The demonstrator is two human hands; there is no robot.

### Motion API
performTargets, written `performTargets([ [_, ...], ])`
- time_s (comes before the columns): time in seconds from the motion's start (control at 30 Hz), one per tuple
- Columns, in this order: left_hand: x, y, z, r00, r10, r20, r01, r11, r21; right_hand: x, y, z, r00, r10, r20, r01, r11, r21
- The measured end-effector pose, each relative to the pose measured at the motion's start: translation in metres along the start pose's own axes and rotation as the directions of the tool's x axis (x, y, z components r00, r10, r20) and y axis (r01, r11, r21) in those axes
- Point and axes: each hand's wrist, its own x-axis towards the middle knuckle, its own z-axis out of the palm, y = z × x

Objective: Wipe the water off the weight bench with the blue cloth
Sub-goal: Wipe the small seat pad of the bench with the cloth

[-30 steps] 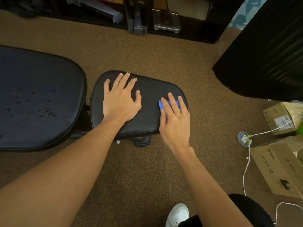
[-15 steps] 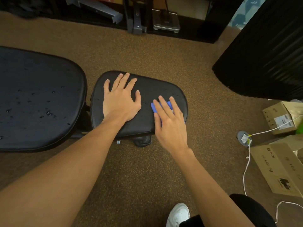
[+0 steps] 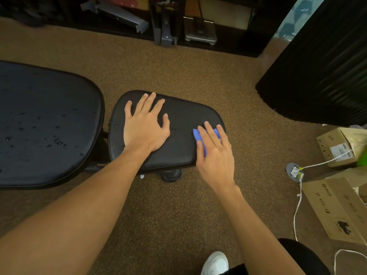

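Note:
The weight bench has two black pads on a brown carpet. The small seat pad (image 3: 182, 120) lies in the middle of the view. My left hand (image 3: 146, 128) rests flat on its left half, fingers spread. My right hand (image 3: 215, 153) presses the blue cloth (image 3: 197, 135) with straight fingers onto the pad's right end, near the front edge; most of the cloth is hidden under the hand. The large back pad (image 3: 45, 124) at the left carries many water drops. A few small drops show on the seat pad near my left wrist.
Cardboard boxes (image 3: 337, 207) and a white cable (image 3: 297, 205) lie on the carpet at the right. A tall black object (image 3: 325, 60) stands at the upper right. Metal equipment (image 3: 164, 26) sits along the far wall. My white shoe (image 3: 215, 263) is at the bottom.
My right hand slid the cloth left toward the pad's middle, then back right and slightly nearer to the front edge. My left hand has stayed flat in place.

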Motion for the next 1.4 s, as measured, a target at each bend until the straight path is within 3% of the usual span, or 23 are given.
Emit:
performTargets([
  [0.07, 0.001, 0.000, 0.000, 1.000, -0.001, 0.004, 0.001, 1.000, 0.008, 0.015, -0.006, 0.004, 0.994, 0.111, -0.022, -0.111, 0.994, -0.004],
  [0.13, 0.001, 0.000, 0.000, 1.000, -0.001, 0.015, 0.001, 1.000, 0.013, 0.029, -0.019, 0.010, 0.992, 0.127, -0.005, -0.127, 0.992, -0.005],
  [0.3, 0.001, 0.001, 0.000, 0.998, 0.003, 0.058, -0.005, 1.000, 0.030, 0.008, -0.020, 0.003, 0.995, -0.096, 0.019, 0.096, 0.995, 0.018],
  [0.5, 0.005, 0.001, -0.001, 0.996, 0.006, 0.089, -0.011, 0.998, 0.058, 0.034, -0.005, 0.005, 0.987, 0.161, 0.023, -0.161, 0.987, -0.017],
  [0.7, 0.006, 0.003, -0.004, 0.995, 0.008, 0.102, -0.016, 0.997, 0.078, 0.014, 0.000, 0.001, 0.997, -0.072, 0.019, 0.072, 0.997, 0.011],
  [0.93, 0.005, 0.003, -0.003, 0.998, 0.007, 0.060, -0.012, 0.997, 0.073, 0.044, 0.016, 0.006, 0.986, 0.167, -0.026, -0.165, 0.984, 0.071],
  [1.13, 0.005, 0.004, -0.005, 0.998, -0.002, 0.062, -0.002, 0.998, 0.059, 0.023, 0.025, -0.005, 0.996, -0.083, 0.025, 0.081, 0.993, 0.081],
  [1.3, 0.006, 0.004, -0.004, 0.999, -0.005, 0.045, 0.002, 0.998, 0.065, 0.050, 0.022, 0.005, 0.991, 0.130, -0.024, -0.128, 0.990, 0.060],
  [1.4, 0.005, 0.004, -0.004, 0.999, -0.007, 0.040, 0.004, 0.998, 0.069, 0.064, 0.007, 0.008, 0.994, 0.105, -0.002, -0.105, 0.994, 0.042],
])
